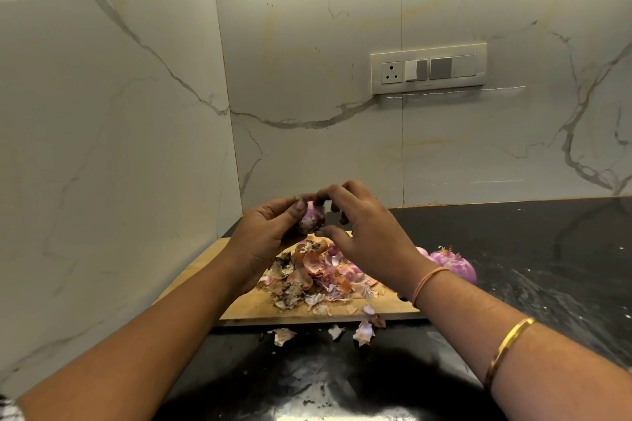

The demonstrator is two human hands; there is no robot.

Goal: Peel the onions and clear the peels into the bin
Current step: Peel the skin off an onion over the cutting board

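Left hand (270, 236) fingers (301, 205) curl round the onion (313, 215) over the board (239, 308), so peels (314, 270) land there; right hand (366, 232) fingers pinch its top.

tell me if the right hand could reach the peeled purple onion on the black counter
Probably yes: the peeled purple onion lies uncovered beside the right hand, though that hand is pinching skin on the small purple onion.

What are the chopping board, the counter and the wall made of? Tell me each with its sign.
Chopping board: looks like wood, matte, pale tan with faint grain.
Counter: probably polished stone, black and glossy, flecked with white.
Wall: marble or marble-look tile, glossy, with grey veins, reflected light strips and a vertical seam.
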